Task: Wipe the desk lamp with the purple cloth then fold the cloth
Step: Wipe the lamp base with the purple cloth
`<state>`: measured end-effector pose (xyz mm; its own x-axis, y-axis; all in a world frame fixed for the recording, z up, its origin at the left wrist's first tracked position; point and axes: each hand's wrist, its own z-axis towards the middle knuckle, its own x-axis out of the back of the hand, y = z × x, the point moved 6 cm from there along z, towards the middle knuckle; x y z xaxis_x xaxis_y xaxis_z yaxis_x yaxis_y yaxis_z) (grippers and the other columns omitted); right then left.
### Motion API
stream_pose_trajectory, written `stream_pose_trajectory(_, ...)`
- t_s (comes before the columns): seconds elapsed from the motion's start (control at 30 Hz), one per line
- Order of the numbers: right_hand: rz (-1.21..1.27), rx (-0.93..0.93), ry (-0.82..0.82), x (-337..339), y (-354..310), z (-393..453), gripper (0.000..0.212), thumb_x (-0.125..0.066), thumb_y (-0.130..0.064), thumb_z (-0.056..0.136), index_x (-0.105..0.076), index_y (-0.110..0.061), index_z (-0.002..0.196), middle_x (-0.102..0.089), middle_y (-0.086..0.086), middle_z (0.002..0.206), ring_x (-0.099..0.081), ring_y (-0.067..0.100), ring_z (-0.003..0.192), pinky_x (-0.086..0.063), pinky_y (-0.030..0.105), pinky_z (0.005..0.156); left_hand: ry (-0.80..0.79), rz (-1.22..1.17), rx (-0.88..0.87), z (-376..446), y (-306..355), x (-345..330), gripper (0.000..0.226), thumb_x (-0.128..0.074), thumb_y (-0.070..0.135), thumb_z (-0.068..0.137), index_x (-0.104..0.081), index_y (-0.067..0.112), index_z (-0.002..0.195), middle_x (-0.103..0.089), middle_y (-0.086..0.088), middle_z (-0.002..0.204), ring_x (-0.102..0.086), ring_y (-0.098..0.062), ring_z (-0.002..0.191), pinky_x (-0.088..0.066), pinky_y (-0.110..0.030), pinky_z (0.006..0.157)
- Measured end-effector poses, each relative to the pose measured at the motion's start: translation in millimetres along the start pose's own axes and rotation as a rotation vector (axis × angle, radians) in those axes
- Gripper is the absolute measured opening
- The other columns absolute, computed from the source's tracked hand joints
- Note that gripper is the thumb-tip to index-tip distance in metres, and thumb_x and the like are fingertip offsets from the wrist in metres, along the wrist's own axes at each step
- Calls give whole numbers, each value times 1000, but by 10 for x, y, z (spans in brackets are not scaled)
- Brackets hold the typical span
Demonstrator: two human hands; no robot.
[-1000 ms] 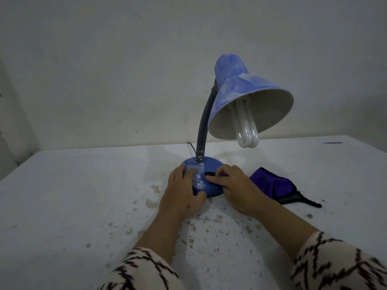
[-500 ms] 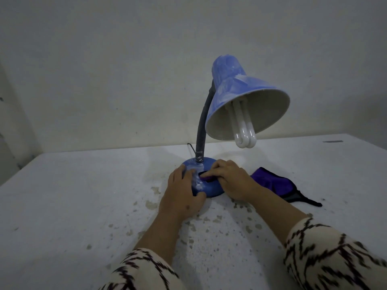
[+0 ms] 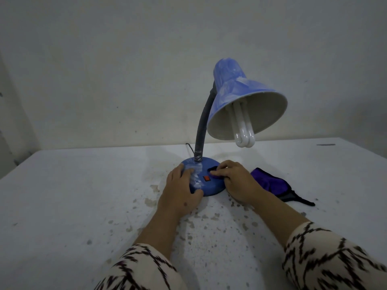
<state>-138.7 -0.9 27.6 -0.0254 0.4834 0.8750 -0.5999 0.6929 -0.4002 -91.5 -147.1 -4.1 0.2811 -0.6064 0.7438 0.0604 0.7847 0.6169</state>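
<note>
A blue desk lamp stands on the white table, its shade tilted towards me and streaked with white dust. Its round base has a red switch on top. My left hand grips the left side of the base, thumb along its front edge. My right hand presses a part of the purple cloth onto the right top of the base. The rest of the cloth trails on the table to the right, with a black edge.
A thin black cord leaves the base at the back. The plain wall rises just behind the table. Paint chips and specks dot the table in front of the lamp. My patterned sleeves fill the lower edge of the view.
My right hand slid with the cloth from the base's front right onto its top right, uncovering the red switch. My left hand stayed on the base.
</note>
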Motion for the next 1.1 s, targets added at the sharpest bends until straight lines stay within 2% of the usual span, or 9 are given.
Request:
stream_pose_trajectory(0.17, -6, 133, -21, 22, -56, -204, 39, -44, 3, 90, -60, -14, 121, -54, 7, 114, -45, 19, 105, -31, 16, 89, 4, 0, -7, 1, 1, 1, 65, -57, 28, 81, -31, 24, 140, -16, -1, 154, -13, -20, 142, -20, -34, 113)
stream_pose_trajectory(0.37, -93, 170, -27, -14, -31, -293, 45, -41, -8, 92, -42, -21, 136, -41, -5, 142, -33, 9, 127, -15, 10, 102, 12, 18, -8, 7, -2, -5, 65, -57, 28, 81, -31, 23, 141, -17, -2, 154, -14, -20, 141, -20, -34, 114)
stream_pose_trajectory(0.57, -141, 4, -203, -63, -6, 63, 46, -29, -19, 96, -28, -25, 141, -29, -6, 149, -27, 11, 134, -13, 41, 113, 7, 15, 10, 11, -17, -18, 68, -57, 29, 81, -27, 25, 142, -14, -1, 155, -11, -19, 142, -18, -33, 114)
stream_pose_trajectory(0.67, -167, -40, -237, -92, -4, 284, 46, -27, -20, 95, -28, -22, 141, -30, -3, 148, -33, 15, 130, -19, 48, 110, 9, 10, 12, 10, -32, -27, 69, -56, 28, 81, -25, 24, 143, -12, 0, 155, -11, -19, 142, -16, -32, 114)
stream_pose_trajectory(0.83, -65, -91, -245, -142, -5, 507, 46, -27, -20, 94, -31, -23, 140, -37, 3, 145, -39, 22, 126, -28, 45, 107, 2, 1, 11, 13, -40, -50, 72, -56, 28, 80, -23, 24, 144, -11, 0, 155, -8, -18, 143, -15, -31, 114)
stream_pose_trajectory(0.9, 38, -96, -243, -148, -22, 503, 46, -27, -18, 96, -31, -21, 141, -35, 4, 147, -36, 21, 129, -26, 38, 110, -3, 0, 11, 17, -43, -52, 72, -56, 28, 80, -23, 25, 144, -11, 1, 155, -8, -17, 143, -15, -30, 114)
stream_pose_trajectory(0.97, 123, -109, -231, -141, -13, 446, 44, -27, -17, 97, -32, -19, 141, -34, 4, 148, -36, 19, 129, -26, 29, 105, 1, 2, 7, 21, -44, -54, 71, -57, 28, 80, -24, 26, 143, -11, 1, 155, -9, -18, 142, -16, -30, 114)
stream_pose_trajectory(1.03, 148, -99, -226, -128, 18, 350, 44, -29, -14, 96, -34, -19, 140, -35, 3, 147, -36, 18, 128, -24, 21, 98, 6, 4, 5, 28, -40, -51, 70, -57, 28, 79, -26, 25, 142, -13, 0, 155, -10, -18, 142, -16, -30, 113)
stream_pose_trajectory(1.1, 140, -65, -217, -109, 46, 217, 47, -33, -10, 94, -35, -20, 140, -33, -1, 149, -29, 15, 135, -18, 17, 101, 10, 5, 6, 36, -43, -54, 70, -58, 28, 79, -27, 25, 142, -13, 0, 154, -10, -17, 141, -16, -29, 113)
